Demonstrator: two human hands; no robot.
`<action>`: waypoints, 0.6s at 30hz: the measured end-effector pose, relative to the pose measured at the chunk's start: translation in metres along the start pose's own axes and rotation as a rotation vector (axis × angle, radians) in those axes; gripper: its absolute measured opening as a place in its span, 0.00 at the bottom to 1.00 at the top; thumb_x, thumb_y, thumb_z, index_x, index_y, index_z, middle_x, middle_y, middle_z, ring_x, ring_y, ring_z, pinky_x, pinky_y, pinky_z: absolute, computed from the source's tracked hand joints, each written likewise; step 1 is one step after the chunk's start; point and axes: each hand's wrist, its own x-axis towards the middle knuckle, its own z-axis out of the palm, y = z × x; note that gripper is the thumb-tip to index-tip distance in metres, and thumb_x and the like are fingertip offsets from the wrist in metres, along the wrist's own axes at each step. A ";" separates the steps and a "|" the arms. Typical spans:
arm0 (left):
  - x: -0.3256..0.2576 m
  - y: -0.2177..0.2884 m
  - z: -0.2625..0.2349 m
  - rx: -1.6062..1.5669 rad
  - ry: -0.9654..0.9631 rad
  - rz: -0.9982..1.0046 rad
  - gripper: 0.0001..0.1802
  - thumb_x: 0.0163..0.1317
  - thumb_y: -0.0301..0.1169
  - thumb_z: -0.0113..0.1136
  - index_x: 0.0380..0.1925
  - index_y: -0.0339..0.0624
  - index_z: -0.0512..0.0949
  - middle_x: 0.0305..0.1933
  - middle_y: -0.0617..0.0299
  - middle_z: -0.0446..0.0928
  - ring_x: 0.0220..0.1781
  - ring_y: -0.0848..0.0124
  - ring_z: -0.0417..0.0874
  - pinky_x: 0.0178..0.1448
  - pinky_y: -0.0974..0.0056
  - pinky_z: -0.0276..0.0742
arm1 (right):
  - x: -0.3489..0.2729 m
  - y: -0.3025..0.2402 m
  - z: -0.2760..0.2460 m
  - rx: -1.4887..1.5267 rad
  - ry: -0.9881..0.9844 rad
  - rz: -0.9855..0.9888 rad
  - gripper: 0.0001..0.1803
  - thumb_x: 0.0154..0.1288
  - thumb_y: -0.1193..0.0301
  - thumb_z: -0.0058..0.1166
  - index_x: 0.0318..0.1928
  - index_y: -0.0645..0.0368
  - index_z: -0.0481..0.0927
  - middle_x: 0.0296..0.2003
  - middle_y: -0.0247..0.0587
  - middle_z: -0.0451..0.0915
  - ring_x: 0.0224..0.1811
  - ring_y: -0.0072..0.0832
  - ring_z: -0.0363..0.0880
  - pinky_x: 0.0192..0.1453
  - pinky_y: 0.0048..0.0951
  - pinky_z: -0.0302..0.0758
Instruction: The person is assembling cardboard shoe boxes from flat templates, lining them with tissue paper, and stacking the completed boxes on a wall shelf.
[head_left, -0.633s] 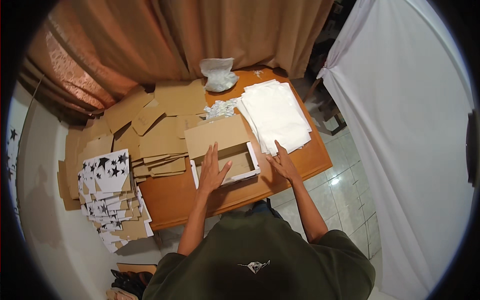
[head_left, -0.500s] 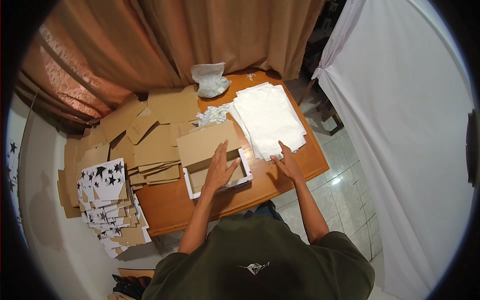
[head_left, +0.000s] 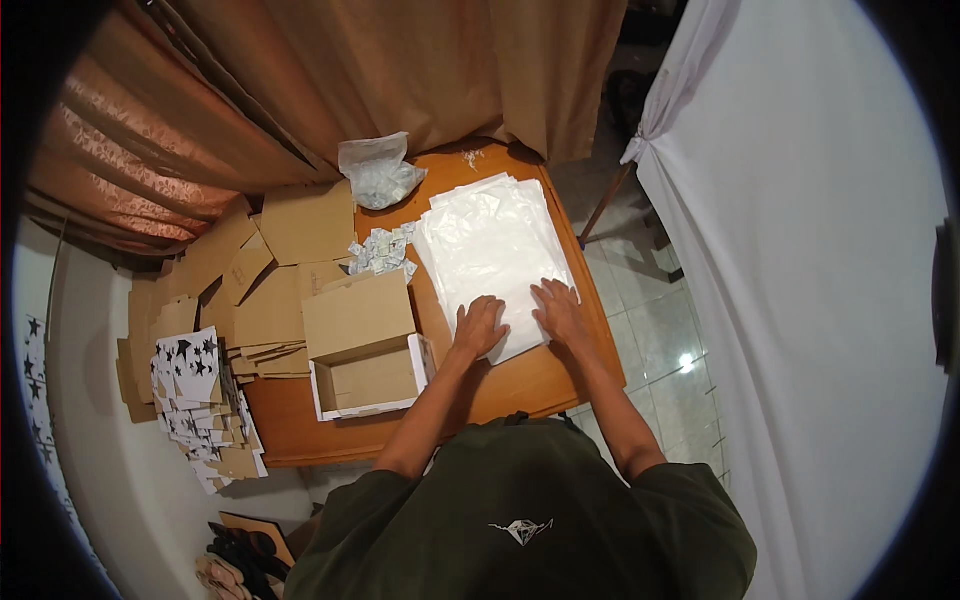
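Both my hands rest at the near end of a stack of thin, slightly glossy white sheets [head_left: 490, 240]. My left hand [head_left: 481, 328] touches its near left part, fingers stretched out over the top sheet. On the near right corner lies my right hand [head_left: 560, 314], its fingers also extended and apart. Neither one grips a sheet. To the left of my left hand stands a cardboard box [head_left: 358, 312], brown inside and white outside, with its lid raised and nothing visible inside.
Small printed packets [head_left: 380, 252] lie in a pile behind the box, near a clear plastic bag [head_left: 378, 180] of more packets. Flat brown cardboard pieces [head_left: 270, 310] cover the table's left. Star-patterned cardboard [head_left: 192, 362] is stacked at the left edge. A white cloth [head_left: 800, 250] hangs at right.
My left hand has moved from over the box to the stack of white sheets. My right hand has settled onto the stack's near right corner. The view has shifted.
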 end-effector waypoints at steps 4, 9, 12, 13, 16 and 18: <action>0.011 0.003 0.028 0.219 0.148 0.059 0.28 0.55 0.41 0.75 0.56 0.52 0.77 0.61 0.59 0.76 0.69 0.59 0.72 0.68 0.33 0.62 | 0.015 0.017 0.007 -0.085 -0.159 -0.012 0.32 0.64 0.62 0.65 0.70 0.45 0.74 0.72 0.42 0.68 0.76 0.46 0.59 0.77 0.71 0.52; 0.014 0.004 0.030 0.198 0.196 0.012 0.12 0.63 0.36 0.68 0.47 0.55 0.84 0.57 0.65 0.80 0.68 0.63 0.74 0.72 0.35 0.58 | 0.018 0.031 0.009 -0.115 -0.250 -0.050 0.32 0.69 0.52 0.59 0.71 0.44 0.73 0.73 0.42 0.67 0.77 0.44 0.57 0.79 0.70 0.43; 0.018 0.014 0.014 0.150 0.334 0.055 0.10 0.64 0.33 0.69 0.45 0.53 0.83 0.52 0.62 0.83 0.61 0.62 0.80 0.70 0.36 0.60 | 0.020 0.025 -0.007 -0.008 -0.120 -0.076 0.34 0.73 0.48 0.55 0.73 0.48 0.70 0.72 0.46 0.66 0.76 0.46 0.58 0.77 0.70 0.45; 0.020 0.019 0.002 0.159 0.344 0.034 0.10 0.64 0.33 0.69 0.45 0.53 0.83 0.52 0.62 0.83 0.61 0.62 0.80 0.70 0.36 0.60 | 0.023 0.015 -0.022 0.000 -0.053 -0.105 0.36 0.76 0.48 0.49 0.75 0.55 0.67 0.72 0.52 0.66 0.75 0.50 0.58 0.77 0.63 0.49; 0.029 0.044 -0.050 0.071 0.457 0.000 0.08 0.67 0.33 0.67 0.44 0.48 0.86 0.51 0.59 0.86 0.59 0.59 0.83 0.69 0.44 0.66 | 0.031 0.005 -0.057 0.343 0.240 -0.053 0.35 0.80 0.49 0.43 0.75 0.60 0.65 0.71 0.56 0.67 0.76 0.52 0.57 0.76 0.55 0.54; 0.039 0.059 -0.095 -0.293 0.445 0.065 0.08 0.68 0.31 0.65 0.41 0.40 0.87 0.47 0.56 0.87 0.51 0.57 0.86 0.59 0.53 0.77 | 0.034 0.011 -0.066 0.450 0.311 0.008 0.36 0.80 0.47 0.40 0.76 0.61 0.63 0.71 0.56 0.66 0.76 0.52 0.56 0.77 0.52 0.54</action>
